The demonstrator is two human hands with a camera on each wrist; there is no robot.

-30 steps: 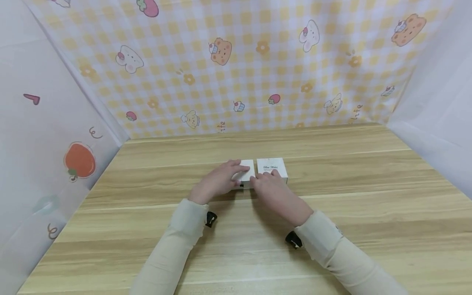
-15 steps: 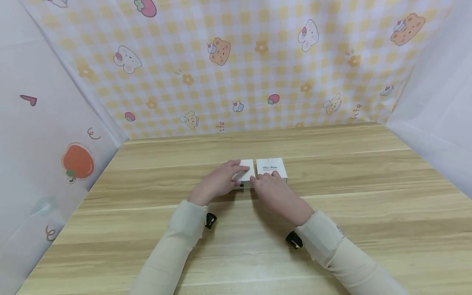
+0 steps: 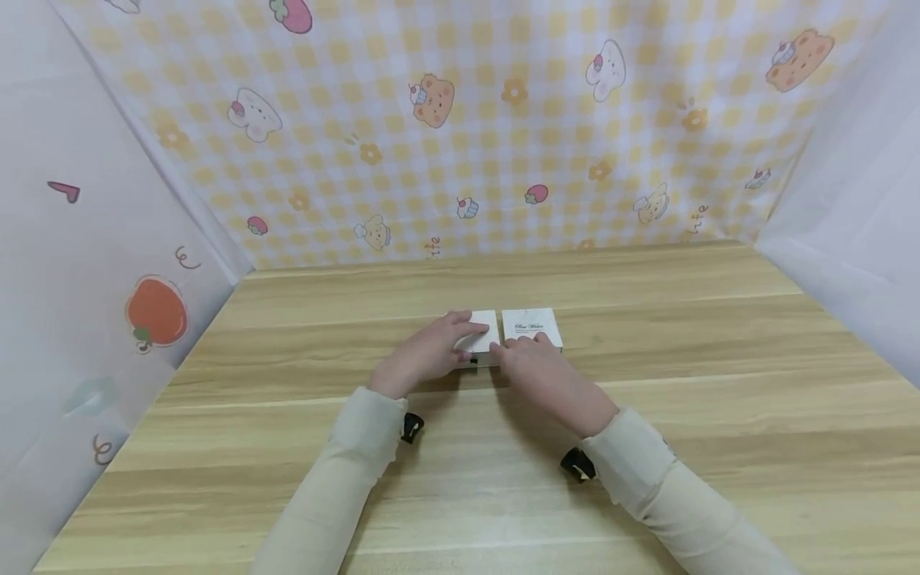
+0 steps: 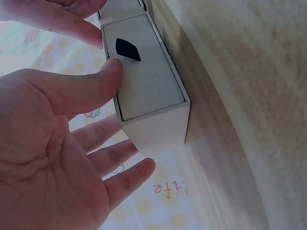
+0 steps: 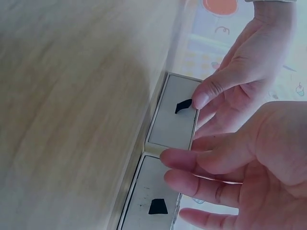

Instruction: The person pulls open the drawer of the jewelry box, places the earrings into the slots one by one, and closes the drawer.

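Two small white boxes sit side by side on the table with a narrow gap. The left box (image 3: 487, 342) has a black pull tab (image 4: 127, 49) on its front face. My left hand (image 3: 426, 358) grips this box, thumb at the front face's upper edge beside the tab, fingers over the top. Dark printed lettering marks the top of the right box (image 3: 529, 317), whose front bears another black tab (image 5: 158, 206). My right hand (image 3: 546, 385) touches around the near top edge at the gap, its fingers loosely bent and partly covering the right box.
The wood-grain table (image 3: 287, 471) spreads around both boxes. Behind it hangs a yellow checked cloth (image 3: 503, 136) with cartoon prints; a pale printed sheet (image 3: 86, 263) closes the left side and a plain one (image 3: 862, 200) the right. Black pieces (image 3: 412, 427) show at the sleeve cuffs.
Both hands keep almost the same places on the boxes. The head view shifts slightly, and the right hand with its cuff sits a touch further right.
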